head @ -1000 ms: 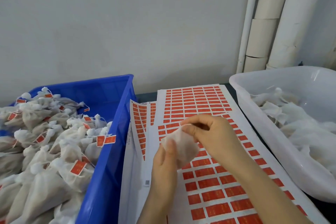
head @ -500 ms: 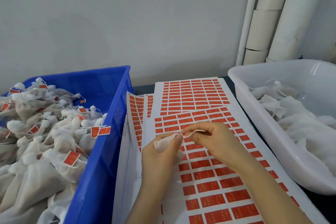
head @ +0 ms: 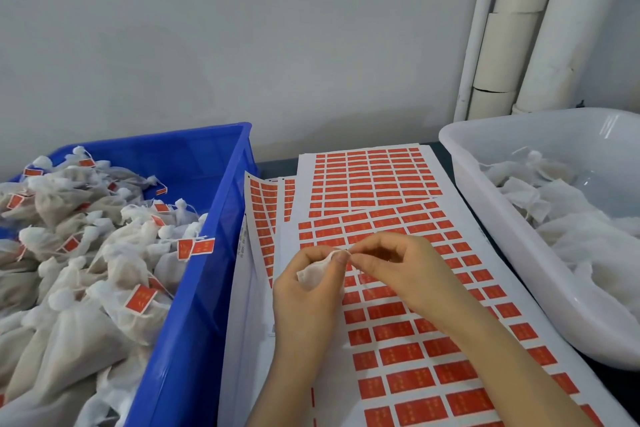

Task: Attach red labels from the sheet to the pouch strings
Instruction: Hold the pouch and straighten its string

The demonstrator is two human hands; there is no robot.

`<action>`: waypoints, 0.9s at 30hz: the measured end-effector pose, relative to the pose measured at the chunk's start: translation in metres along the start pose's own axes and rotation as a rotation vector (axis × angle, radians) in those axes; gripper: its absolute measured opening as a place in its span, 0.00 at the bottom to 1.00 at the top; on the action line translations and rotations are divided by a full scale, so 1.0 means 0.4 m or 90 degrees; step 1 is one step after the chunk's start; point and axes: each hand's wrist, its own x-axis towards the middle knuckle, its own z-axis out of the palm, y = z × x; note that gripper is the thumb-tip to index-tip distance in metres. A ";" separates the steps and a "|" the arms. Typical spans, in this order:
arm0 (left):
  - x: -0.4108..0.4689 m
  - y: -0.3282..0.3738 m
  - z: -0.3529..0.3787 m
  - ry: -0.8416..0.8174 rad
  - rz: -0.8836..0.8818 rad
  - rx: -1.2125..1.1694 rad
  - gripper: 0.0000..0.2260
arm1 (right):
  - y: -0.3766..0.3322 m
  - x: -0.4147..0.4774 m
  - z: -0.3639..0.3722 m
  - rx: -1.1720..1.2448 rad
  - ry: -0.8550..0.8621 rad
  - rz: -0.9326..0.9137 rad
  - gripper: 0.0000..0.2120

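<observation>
2 hands work at lower centre, the left hand (head: 304,291) and the right hand (head: 401,270), with 1 white pouch (head: 313,274) pinched between them. 2 containers stand on the counter (head: 277,168): 1 blue bin (head: 207,253) at left and 1 white tub (head: 485,218) at right. Each holds a heap of pouches too tangled to count; roughly 12 red tags (head: 140,298) show in the blue bin. At least 3 label sheets overlap in the middle: 1 front sheet (head: 415,374), 1 rear sheet (head: 374,177), 1 left sheet (head: 263,218). 3 white pipes (head: 502,45) rise at upper right.
</observation>
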 end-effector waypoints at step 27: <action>-0.008 -0.014 0.000 0.003 0.010 0.005 0.03 | -0.001 -0.004 0.009 -0.033 0.153 -0.055 0.08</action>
